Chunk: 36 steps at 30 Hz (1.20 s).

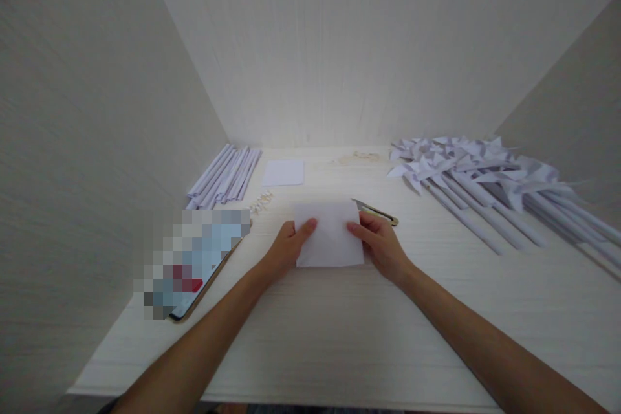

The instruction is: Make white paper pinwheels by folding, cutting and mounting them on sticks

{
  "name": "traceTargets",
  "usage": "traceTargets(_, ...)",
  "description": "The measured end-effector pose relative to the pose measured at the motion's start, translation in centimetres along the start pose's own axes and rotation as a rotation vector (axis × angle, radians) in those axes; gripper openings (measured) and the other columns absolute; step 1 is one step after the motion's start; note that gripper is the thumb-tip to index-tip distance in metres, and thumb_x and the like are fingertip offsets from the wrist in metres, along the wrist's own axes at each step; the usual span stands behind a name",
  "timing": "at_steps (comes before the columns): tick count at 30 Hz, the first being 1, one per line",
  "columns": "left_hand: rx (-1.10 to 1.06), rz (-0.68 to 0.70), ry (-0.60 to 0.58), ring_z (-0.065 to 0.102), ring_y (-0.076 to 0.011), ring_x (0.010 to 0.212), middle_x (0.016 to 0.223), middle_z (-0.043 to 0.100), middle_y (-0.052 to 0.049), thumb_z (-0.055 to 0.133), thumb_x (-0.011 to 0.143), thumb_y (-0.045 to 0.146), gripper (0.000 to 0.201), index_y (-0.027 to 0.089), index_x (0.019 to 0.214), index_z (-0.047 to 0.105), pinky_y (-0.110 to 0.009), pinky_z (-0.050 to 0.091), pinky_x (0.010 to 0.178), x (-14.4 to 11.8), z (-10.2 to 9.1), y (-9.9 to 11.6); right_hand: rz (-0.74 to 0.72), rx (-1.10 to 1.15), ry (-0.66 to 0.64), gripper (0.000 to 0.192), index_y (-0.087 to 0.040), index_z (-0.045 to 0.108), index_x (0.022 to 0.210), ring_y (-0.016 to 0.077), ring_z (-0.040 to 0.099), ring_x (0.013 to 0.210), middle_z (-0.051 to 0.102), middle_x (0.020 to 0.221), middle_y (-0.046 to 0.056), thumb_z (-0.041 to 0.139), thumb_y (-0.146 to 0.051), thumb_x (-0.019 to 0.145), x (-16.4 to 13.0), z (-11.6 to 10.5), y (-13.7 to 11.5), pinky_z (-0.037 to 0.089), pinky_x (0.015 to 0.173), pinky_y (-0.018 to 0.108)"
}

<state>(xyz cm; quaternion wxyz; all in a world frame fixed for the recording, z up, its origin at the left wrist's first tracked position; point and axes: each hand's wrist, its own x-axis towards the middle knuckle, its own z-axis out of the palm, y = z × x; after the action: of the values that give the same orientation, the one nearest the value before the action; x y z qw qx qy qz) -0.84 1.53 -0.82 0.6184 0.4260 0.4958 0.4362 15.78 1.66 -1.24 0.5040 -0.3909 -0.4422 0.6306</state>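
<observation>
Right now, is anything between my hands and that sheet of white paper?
Nothing visible: the left hand and right hand already grip the white paper at its side edges. The scissors lie just behind it.

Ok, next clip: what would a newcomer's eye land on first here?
Probably the white paper sheet at the middle of the table, pinched by the left hand and right hand at its side edges. Next, the heap of paper pinwheels at far right, and the rolled paper sticks at far left.
</observation>
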Motion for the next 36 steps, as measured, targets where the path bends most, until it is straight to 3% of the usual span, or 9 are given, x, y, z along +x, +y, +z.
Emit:
traceTargets(3, 0.119, 0.037, -0.088, 0.059, -0.0162, 0.057, 0.065, 0.066, -0.007, 0.061, 0.063, 0.047, 0.040, 0.010, 0.076, 0.064, -0.025, 0.046, 0.051, -0.2, 0.2, -0.1, 0.094, 0.030, 0.003, 0.022, -0.015, 0.065, 0.069, 0.0136, 0.057, 0.055, 0.065, 0.063, 0.002, 0.070, -0.033, 0.057, -0.2, 0.2, 0.2, 0.046, 0.054, 0.027)
traceTargets(8, 0.112, 0.031, -0.207, 0.061, -0.0163, 0.062, 0.074, 0.068, -0.007, 0.070, 0.056, 0.034, 0.034, 0.012, 0.080, 0.066, -0.026, 0.048, 0.056, -0.6, 0.3, 0.5, 0.123, 0.058, 0.077, 0.025, -0.014, 0.065, 0.068, 0.0134, 0.056, 0.050, 0.065, 0.060, 0.003, 0.073, -0.033, 0.054, -0.5, 0.4, 0.3, 0.045, 0.049, 0.026)
traceTargets(13, 0.102, 0.022, -0.244, 0.060, -0.0160, 0.062, 0.072, 0.068, -0.006, 0.071, 0.054, 0.031, 0.027, 0.013, 0.074, 0.066, -0.027, 0.048, 0.057, -0.6, 0.1, 0.4, 0.150, 0.140, 0.097, 0.026, -0.014, 0.064, 0.066, 0.0128, 0.055, 0.047, 0.065, 0.058, 0.003, 0.075, -0.032, 0.049, -0.6, 0.7, -0.2, 0.046, 0.047, 0.027)
traceTargets(22, 0.083, 0.063, -0.289, 0.053, -0.0087, 0.048, 0.054, 0.061, 0.000, 0.069, 0.055, 0.038, 0.027, 0.012, 0.060, 0.062, -0.021, 0.041, 0.049, -0.2, 0.0, 0.5, 0.101, 0.251, 0.337, 0.028, -0.014, 0.062, 0.065, 0.0127, 0.053, 0.045, 0.063, 0.054, 0.000, 0.075, -0.029, 0.046, -0.4, 0.4, -1.1, 0.044, 0.046, 0.027)
traceTargets(25, 0.033, 0.095, -0.247, 0.053, -0.0080, 0.047, 0.052, 0.059, 0.000, 0.068, 0.057, 0.037, 0.026, 0.013, 0.056, 0.058, -0.019, 0.041, 0.048, 0.0, -0.1, 0.5, 0.083, 0.312, 0.320, 0.027, -0.015, 0.062, 0.067, 0.0132, 0.053, 0.046, 0.062, 0.055, 0.000, 0.075, -0.029, 0.047, -0.4, 0.3, -1.2, 0.045, 0.048, 0.028)
traceTargets(31, -0.210, 0.156, -0.032, 0.045, -0.0040, 0.040, 0.043, 0.049, 0.006, 0.068, 0.058, 0.040, 0.033, 0.014, 0.053, 0.048, -0.015, 0.037, 0.042, 0.6, -0.5, 0.6, 0.010, 0.322, 0.193, 0.019, -0.014, 0.062, 0.061, 0.0104, 0.052, 0.050, 0.061, 0.056, -0.001, 0.074, -0.023, 0.049, -0.4, 0.5, -1.1, 0.042, 0.050, 0.023)
traceTargets(36, -0.371, 0.117, 0.002, 0.041, -0.0036, 0.037, 0.037, 0.043, 0.008, 0.070, 0.055, 0.038, 0.036, 0.015, 0.050, 0.043, -0.015, 0.037, 0.041, 0.7, -0.8, 1.0, 0.023, 0.301, 0.119, 0.019, -0.014, 0.062, 0.056, 0.0078, 0.048, 0.047, 0.056, 0.051, -0.002, 0.075, -0.025, 0.047, -0.4, 0.4, -1.1, 0.037, 0.045, 0.019)
